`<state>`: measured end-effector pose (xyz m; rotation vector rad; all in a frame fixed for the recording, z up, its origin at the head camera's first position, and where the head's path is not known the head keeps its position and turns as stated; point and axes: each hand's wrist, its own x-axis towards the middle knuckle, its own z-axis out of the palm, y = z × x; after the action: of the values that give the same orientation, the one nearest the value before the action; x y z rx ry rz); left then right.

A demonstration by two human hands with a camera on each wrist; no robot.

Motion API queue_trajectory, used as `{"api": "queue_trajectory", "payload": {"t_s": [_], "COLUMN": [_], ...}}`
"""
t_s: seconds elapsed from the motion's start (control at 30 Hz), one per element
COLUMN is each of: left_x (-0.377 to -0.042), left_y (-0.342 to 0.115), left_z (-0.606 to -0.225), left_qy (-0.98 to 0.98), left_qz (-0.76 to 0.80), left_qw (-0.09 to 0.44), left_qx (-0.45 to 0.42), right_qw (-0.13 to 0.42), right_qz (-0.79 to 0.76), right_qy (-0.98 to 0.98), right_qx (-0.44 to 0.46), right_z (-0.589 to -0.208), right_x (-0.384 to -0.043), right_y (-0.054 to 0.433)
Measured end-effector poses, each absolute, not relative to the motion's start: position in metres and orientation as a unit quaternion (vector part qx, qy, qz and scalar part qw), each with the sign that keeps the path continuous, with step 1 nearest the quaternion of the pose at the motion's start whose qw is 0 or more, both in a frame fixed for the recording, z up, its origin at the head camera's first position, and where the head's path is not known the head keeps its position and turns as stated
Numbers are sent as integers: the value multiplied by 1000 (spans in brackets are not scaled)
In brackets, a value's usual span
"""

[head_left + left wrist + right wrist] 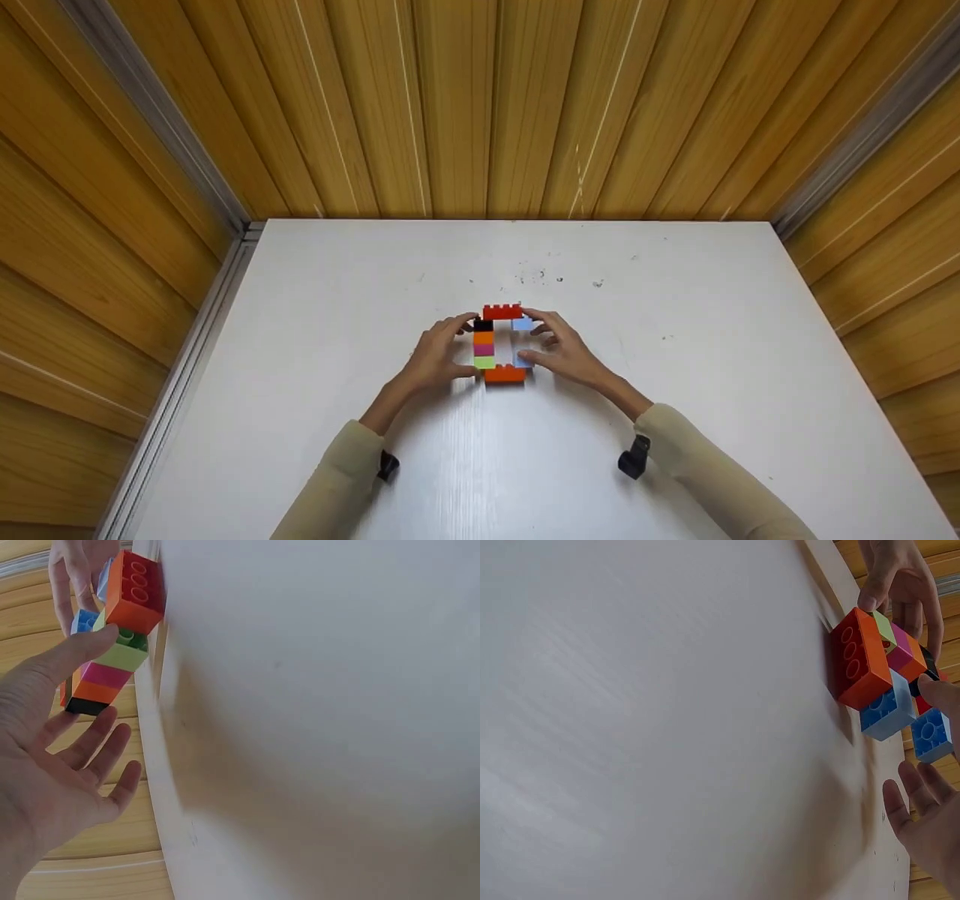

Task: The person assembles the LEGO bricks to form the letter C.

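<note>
Toy building bricks form a small frame in the head view. A red brick (pixel 502 311) lies across the far end, and an orange-red brick (pixel 505 374) across the near end. Down the left side run black, orange, magenta (pixel 484 349) and light green (pixel 484 362) bricks. My left hand (pixel 431 356) grips this column, thumb by the light green end, fingertips at the black brick (pixel 88 706). Two light blue bricks stand on the right with a gap between them, one near (pixel 889 709), one far (pixel 931 736). My right hand (pixel 566 351) holds this side, thumb reaching over the gap.
The bricks are around the middle of a white table (pixel 337 285) with dark specks beyond them. Wood-patterned panels (pixel 450 112) rise behind and at both sides, with metal rails (pixel 172 105) at the corners. Black wrist cameras (pixel 635 457) are strapped at both sleeves.
</note>
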<state>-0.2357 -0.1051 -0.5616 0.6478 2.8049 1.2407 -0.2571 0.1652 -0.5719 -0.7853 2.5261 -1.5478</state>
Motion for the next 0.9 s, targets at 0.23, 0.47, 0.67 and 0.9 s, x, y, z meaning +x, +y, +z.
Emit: {"api": "queue_trajectory", "payload": {"t_s": [0.23, 0.47, 0.67, 0.9], "left_x": [-237, -236, -234, -232], "left_y": [-114, -120, -123, -125], "left_z": [-558, -557, -558, -560], "left_qy": [893, 898, 899, 901], "left_qz": [393, 376, 364, 361], "left_qw": [41, 77, 96, 110], "left_qx": [217, 216, 222, 214], "right_qw": [63, 95, 93, 86], "right_qz": [-484, -462, -440, -408], "right_qy": [829, 834, 841, 847], "right_qx": [-272, -284, -302, -329], "right_z": [-576, -577, -577, -578], "right_x": [-260, -258, -255, -248], "right_y": [170, 172, 175, 178]}}
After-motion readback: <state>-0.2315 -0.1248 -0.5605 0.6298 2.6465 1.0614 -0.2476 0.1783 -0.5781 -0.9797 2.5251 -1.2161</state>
